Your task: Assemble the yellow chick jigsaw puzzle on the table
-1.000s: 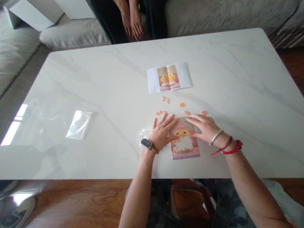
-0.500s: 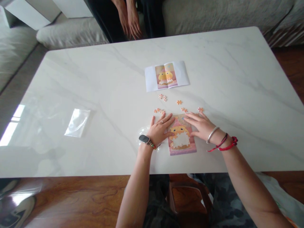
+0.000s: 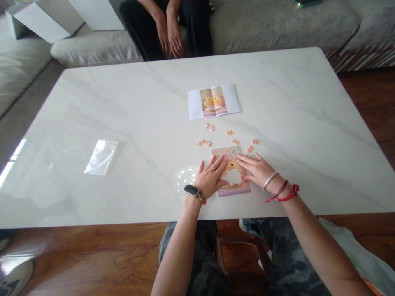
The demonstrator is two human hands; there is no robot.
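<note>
A small pink jigsaw puzzle with a yellow figure lies on the white marble table, partly assembled, with a white gap in its middle. My left hand lies flat on its left edge with fingers spread, open. My right hand rests flat on its right edge, fingers stretched out, open. Several loose puzzle pieces lie scattered just beyond the puzzle. Farther back lies a reference picture sheet showing the same yellow figure.
A clear plastic bag lies on the table's left side. Another clear wrapper sits by my left wrist. Another person sits on the grey sofa across the table, hands between the knees. White boxes stand at back left.
Both hands have slid down the puzzle toward me, uncovering its upper edge. The camera view has shifted slightly.
</note>
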